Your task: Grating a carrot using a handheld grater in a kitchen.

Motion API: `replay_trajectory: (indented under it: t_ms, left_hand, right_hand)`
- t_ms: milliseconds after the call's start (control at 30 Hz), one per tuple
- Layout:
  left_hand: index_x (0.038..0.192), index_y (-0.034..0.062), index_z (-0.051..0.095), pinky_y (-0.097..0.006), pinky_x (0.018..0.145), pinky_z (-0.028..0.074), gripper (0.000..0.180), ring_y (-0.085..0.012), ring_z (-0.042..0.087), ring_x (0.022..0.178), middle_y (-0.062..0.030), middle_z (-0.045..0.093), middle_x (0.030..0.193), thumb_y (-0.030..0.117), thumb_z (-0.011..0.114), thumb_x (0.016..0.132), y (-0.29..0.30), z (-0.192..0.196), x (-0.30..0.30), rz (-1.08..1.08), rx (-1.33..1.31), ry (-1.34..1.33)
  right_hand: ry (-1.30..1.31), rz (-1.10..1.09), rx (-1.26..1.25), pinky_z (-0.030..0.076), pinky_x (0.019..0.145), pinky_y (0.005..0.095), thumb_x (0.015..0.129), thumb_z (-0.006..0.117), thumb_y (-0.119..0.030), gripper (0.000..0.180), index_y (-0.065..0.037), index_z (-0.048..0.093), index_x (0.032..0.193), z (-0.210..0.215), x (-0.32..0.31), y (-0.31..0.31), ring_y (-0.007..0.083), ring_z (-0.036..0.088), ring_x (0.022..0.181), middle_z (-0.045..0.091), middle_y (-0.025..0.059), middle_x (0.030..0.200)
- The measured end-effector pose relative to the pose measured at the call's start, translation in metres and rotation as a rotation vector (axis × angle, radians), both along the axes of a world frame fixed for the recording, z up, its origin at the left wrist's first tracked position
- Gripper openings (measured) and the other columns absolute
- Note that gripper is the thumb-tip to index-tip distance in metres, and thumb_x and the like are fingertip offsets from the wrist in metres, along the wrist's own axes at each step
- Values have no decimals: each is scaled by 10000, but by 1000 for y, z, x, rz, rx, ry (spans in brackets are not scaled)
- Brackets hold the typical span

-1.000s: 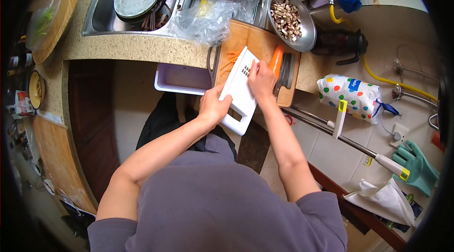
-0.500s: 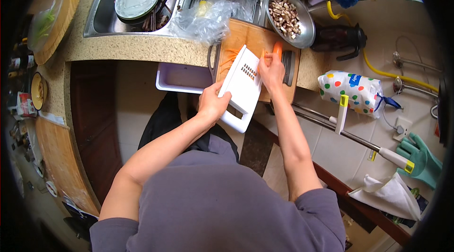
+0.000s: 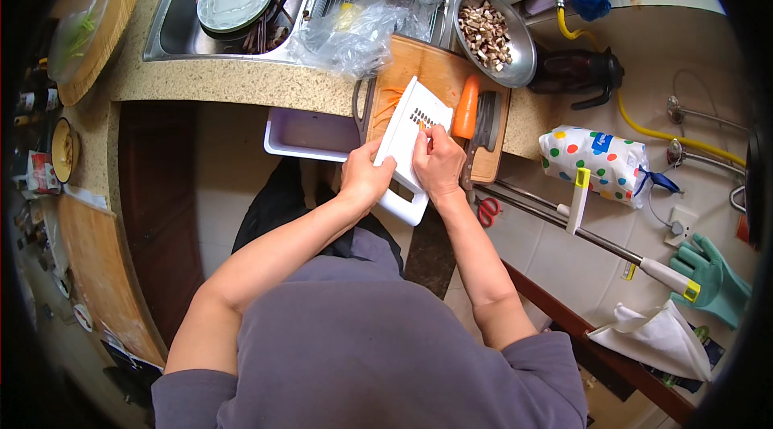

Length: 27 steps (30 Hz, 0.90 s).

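Note:
My left hand (image 3: 364,175) is closed around the lower side of a white grater (image 3: 400,147), which tilts over the wooden cutting board (image 3: 423,58). Closed fingertips of my right hand (image 3: 440,161) press at the grater's slotted blade, where a bit of orange carrot (image 3: 421,124) shows; most of that piece is hidden by the fingers. Orange carrot shreds (image 3: 390,97) lie on the board left of the grater. A whole peeled carrot (image 3: 466,107) lies right of it, beside a dark-bladed knife (image 3: 485,121).
A metal bowl of chopped mushrooms (image 3: 519,58) overlaps the board's far right corner. Behind are clear plastic bags (image 3: 346,34) and a sink (image 3: 173,30) with stacked dishes. Below the counter edge sits a pale purple tub (image 3: 314,132). A dark jug (image 3: 573,74) stands right.
My right hand has come down and left from the grater's far right edge onto its blade. The whole carrot and the knife are now more exposed. My left hand stays nearly still.

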State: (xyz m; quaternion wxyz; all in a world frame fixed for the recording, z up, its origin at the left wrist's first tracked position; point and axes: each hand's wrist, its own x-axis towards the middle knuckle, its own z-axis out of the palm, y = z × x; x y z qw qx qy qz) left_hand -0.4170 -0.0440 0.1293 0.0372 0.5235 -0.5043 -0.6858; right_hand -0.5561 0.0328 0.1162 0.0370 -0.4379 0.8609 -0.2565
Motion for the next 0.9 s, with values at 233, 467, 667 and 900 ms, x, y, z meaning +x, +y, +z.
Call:
replay_trajectory:
  t_ms: [233,467,667,900]
  left_hand:
    - [1270,98,629,-351,864,516,465,-269,689,967,-169,711,1059,176,630,812,-2,5,2,-28,-16,-1]
    - [1203,7,642,-311,818,515,404,-190,670,913,-144,713,1022,142,620,824,-5,10,1,-20,-26,23]
    - [1227,77,653,-342,861,517,442,-273,692,970,-172,714,1042,187,636,799,0,6,8,-20,-15,6]
    - [1216,10,642,-307,836,511,419,-202,668,937,-156,707,1037,123,626,813,-3,2,2,-67,-40,46]
  right_hand:
    - [94,-8,95,491,558,457,850,608,-129,98,-70,554,793,-17,-26,-19,355,645,588,626,157,614]
    - [124,-58,215,486,630,531,870,565,-166,131,-39,583,839,-43,-73,-42,420,651,675,654,211,704]
    - [27,-145,277,515,684,494,869,613,-237,182,-57,607,899,-49,-94,-44,403,666,736,678,202,758]
    - [-79,-168,180,525,649,436,852,636,-235,197,-62,655,944,-37,-79,-16,338,680,684,686,153,721]
